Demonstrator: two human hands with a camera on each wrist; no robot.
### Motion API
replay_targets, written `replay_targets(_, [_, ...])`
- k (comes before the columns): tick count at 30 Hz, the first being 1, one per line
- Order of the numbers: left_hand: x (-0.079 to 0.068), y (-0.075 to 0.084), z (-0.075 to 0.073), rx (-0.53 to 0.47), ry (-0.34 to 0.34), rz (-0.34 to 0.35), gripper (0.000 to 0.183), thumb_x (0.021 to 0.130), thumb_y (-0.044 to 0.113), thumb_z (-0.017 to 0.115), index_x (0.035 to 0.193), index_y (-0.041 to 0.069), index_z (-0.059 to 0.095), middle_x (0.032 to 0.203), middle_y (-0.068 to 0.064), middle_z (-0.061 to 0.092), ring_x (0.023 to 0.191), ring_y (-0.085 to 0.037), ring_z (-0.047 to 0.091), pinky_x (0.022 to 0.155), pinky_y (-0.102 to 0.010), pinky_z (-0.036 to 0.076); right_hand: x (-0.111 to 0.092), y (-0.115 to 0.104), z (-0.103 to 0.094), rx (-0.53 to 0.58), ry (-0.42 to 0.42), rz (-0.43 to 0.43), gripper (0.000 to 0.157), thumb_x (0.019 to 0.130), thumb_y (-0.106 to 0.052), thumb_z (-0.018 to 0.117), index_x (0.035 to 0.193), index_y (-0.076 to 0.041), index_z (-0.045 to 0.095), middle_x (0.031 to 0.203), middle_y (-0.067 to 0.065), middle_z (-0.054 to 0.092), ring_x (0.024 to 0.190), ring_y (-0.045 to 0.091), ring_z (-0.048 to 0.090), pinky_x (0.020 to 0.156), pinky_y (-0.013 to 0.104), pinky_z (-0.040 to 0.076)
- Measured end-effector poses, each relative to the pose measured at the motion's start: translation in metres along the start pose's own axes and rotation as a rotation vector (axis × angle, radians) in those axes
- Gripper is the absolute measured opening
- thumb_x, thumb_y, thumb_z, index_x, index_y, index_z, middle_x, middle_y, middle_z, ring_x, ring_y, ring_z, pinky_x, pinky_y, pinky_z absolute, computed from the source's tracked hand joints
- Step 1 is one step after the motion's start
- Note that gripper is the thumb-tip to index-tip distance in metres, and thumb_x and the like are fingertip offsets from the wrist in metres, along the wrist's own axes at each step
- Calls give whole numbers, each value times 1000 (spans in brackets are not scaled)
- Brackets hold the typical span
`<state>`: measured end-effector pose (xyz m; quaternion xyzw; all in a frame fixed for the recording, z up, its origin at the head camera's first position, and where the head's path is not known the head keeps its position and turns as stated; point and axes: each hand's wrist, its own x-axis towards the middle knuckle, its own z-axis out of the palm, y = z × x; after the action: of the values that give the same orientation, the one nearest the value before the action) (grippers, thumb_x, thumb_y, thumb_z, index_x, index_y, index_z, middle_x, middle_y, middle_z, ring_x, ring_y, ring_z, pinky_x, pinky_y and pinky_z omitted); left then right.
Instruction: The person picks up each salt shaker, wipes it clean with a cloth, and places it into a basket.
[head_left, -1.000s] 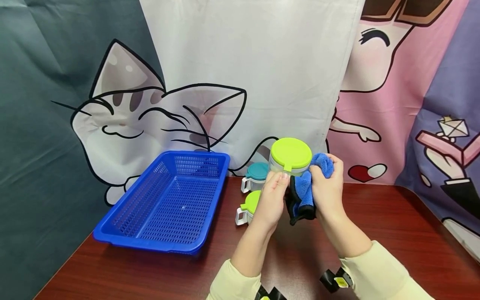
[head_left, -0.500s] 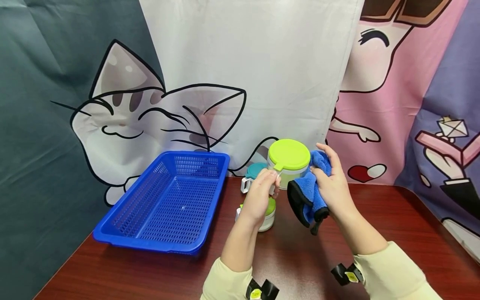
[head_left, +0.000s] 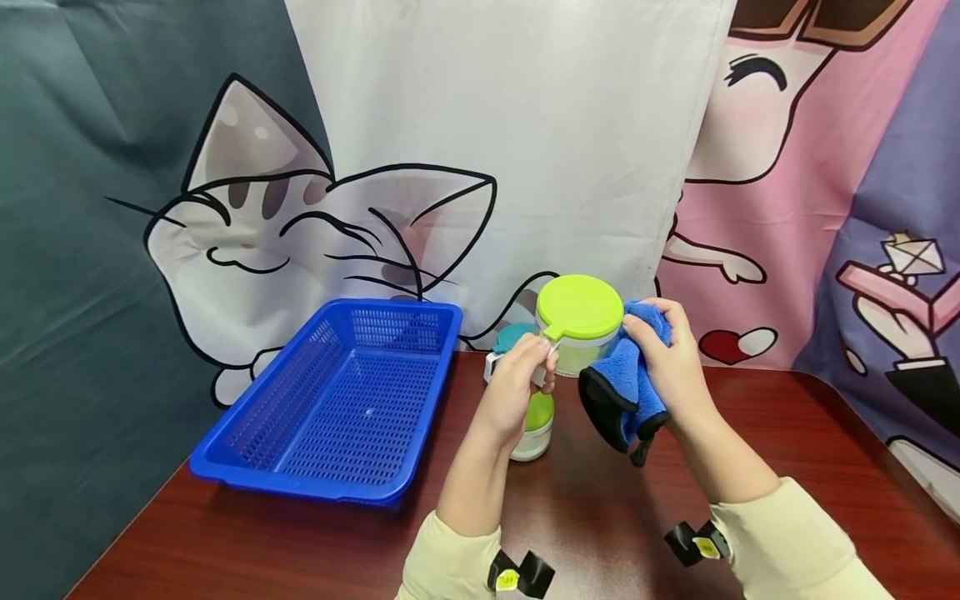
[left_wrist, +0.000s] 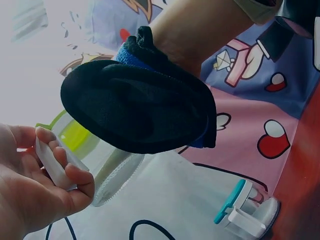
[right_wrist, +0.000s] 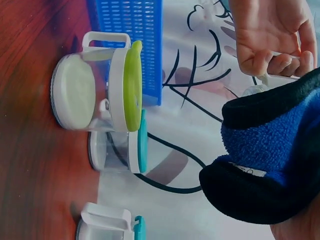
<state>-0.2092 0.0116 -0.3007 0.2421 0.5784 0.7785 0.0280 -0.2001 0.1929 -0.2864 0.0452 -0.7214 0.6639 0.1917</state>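
A clear jar with a lime-green lid is held up over the table. My left hand grips its white handle, the fingers curled through it. My right hand holds a bunched blue cloth with black edging at the right side of that jar. The cloth hides part of the jar's body in the left wrist view. Below the left hand, a smaller green-lidded jar stands on the table, partly covered by that hand. Behind it is a teal-lidded jar.
A blue perforated plastic basket sits on the left of the reddish-brown table. Another teal-lidded jar shows at the lower edge of the right wrist view. A printed cartoon curtain hangs behind the table.
My left hand has shifted left and lower on the jar, onto its handle. The cloth has come away from the jar's front to its right side, its black edge now hanging lower.
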Motion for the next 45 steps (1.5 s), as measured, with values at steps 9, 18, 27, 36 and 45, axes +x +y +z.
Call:
replay_targets(9, [0,1,0,-9,-3,1,28,97,11,34,73,-4,41,78,-1,38,68,-13,37,60,-24,31,10,1,-6,-17,-23,44,17,92,-31,56,106,-25,47,106,2,45,75,7,53,64,16,48])
replay_targets(18, [0,1,-3,-59,14,-18,27,97,13,33,72,7,41,71,-1,37,64,-12,35,61,-25,31,17,4,-11,-71,-82,48,14,95,-32,49,108,-26,47,106,-2,45,81,5,51,69,17,46])
replay_targets(27, [1,0,-5,-112,48,-28,27,96,12,34,70,7,41,69,-2,37,62,-13,34,60,-24,33,17,3,-10,-153,-58,19,23,99,-39,35,109,-25,49,113,-1,44,97,11,41,81,23,34])
replay_targets(36, [7,-14,-14,-142,12,47,26,94,20,39,70,10,40,68,0,37,61,-12,33,56,-23,28,20,3,-10,-29,-95,20,17,96,-19,45,111,-26,49,115,1,40,83,8,51,68,15,47])
replay_targets(45, [-1,3,-10,-147,7,-33,29,93,12,35,65,9,35,63,0,33,58,-12,30,52,-22,24,26,2,-16,-42,-90,45,23,95,-20,46,116,-29,46,124,3,34,89,10,49,67,16,47])
